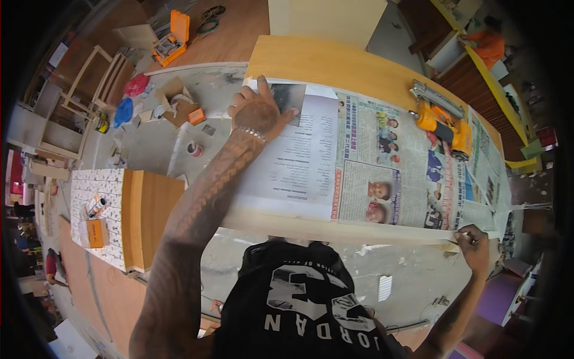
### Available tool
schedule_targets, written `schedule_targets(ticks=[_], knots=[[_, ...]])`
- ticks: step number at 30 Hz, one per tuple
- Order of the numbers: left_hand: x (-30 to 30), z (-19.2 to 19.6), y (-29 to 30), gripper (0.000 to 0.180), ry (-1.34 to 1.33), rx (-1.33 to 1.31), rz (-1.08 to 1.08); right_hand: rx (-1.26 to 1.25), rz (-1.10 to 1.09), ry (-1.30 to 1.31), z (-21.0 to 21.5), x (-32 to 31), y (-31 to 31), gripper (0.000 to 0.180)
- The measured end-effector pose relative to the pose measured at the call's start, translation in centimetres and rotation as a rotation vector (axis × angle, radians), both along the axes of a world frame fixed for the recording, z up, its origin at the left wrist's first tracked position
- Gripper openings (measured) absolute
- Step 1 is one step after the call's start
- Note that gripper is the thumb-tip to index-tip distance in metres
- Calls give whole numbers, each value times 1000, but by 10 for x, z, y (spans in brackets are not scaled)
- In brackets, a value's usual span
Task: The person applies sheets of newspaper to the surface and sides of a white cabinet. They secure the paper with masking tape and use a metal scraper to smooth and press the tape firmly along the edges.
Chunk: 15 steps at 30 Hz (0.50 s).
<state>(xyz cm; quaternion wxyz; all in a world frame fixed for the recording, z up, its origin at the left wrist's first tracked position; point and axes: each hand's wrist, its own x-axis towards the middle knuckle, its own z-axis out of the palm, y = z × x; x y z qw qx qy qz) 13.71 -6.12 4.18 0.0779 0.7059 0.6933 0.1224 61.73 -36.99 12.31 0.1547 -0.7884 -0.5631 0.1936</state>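
Counted from the middle of the yellowish wooden table [311, 57], the left hand [258, 113] lies toward 10 o'clock, its fingers apart over the corner of a white printed paper sheet [308, 149] with a dark picture. That sheet lies on the table at 9 o'clock, beside printed newspaper pages [371, 170] spread over the middle. A silvery bracelet [251, 133] circles the left wrist. The right hand [473, 242] is at 4 o'clock, at the table's near edge, fingers bent in close; whether they clamp on anything, one cannot tell. At 2 o'clock an orange and black power tool with a silver metal part [442, 122] rests on the pages. From the left hand, an open brown cardboard box [173, 99] sits at 9 o'clock on the floor, and an open orange plastic case [170, 48] at 10 o'clock.
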Motion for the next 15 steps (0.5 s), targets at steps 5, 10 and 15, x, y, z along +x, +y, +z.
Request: schedule_targets(ticks=[5,10,15], knots=[[-9,9,25,86,-97,-95,-45,49,-31,98,-2,-4,-12,8],[-42,46,-35,48,-829,-379,-62,34,0,82,1,6,-12,8],[-16,49,-158,44,-950,-536,-169,154,164,-6,3,16,-5,11]])
